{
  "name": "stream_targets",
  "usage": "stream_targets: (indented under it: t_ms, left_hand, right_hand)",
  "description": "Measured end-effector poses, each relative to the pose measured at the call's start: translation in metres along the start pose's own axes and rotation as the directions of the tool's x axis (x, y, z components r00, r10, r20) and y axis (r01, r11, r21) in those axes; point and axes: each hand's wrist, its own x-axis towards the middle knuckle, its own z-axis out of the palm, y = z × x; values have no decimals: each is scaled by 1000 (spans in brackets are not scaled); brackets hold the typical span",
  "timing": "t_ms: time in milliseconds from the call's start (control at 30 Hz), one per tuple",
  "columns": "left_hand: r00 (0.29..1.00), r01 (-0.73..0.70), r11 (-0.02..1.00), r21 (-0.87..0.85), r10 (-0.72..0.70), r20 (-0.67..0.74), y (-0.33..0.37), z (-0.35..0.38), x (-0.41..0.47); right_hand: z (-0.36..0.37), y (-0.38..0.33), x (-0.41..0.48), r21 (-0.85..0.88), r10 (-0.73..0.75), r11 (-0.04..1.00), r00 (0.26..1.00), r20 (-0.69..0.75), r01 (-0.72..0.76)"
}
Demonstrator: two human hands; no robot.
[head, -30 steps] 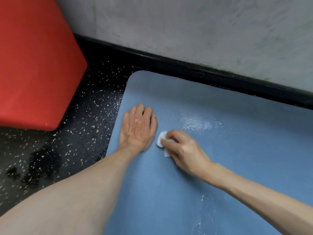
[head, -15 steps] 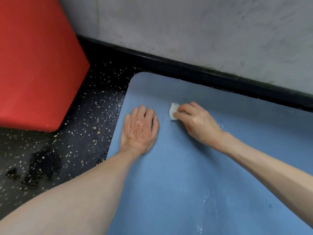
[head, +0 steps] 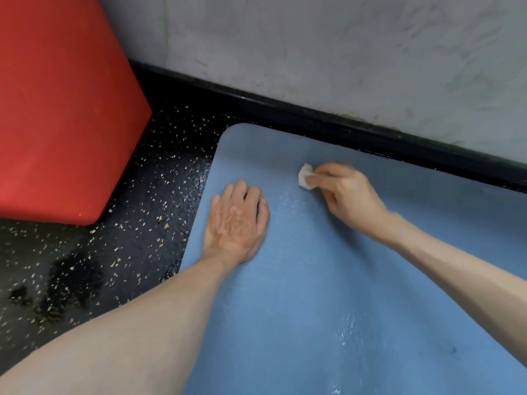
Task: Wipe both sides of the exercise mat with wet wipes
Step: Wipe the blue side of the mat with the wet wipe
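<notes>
The right hand (head: 346, 195) pinches a small, crumpled white wet wipe (head: 305, 176) between its curled fingers and thumb and presses it down on the blue exercise mat (head: 356, 280), near the mat's far edge and not far from its rounded corner. The left hand (head: 238, 223) lies flat on the mat, palm down, fingers straight and close together, holding nothing; it sits just inside the mat's left edge, beside and nearer than the right hand, and the two do not touch. Faint wet streaks shine on the mat between the hands and again lower down towards the near side. The mat lies on a black speckled floor (head: 114, 252), its far edge running along a black skirting strip (head: 313, 115) at the foot of a grey wall (head: 342, 52). A large red block (head: 57, 109) stands on the floor to the left, apart from the mat.
</notes>
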Motion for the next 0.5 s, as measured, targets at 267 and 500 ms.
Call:
stream_targets:
  t_ms: [267, 500]
  left_hand:
    - [1000, -1, 1000, -6, 1, 2, 0, -2, 1]
    - [1000, -9, 1000, -6, 9, 7, 2, -3, 1]
  right_hand:
    - [12, -7, -4, -23, 112, 993, 980, -164, -118]
    - [8, 8, 19, -7, 143, 989, 972, -187, -147]
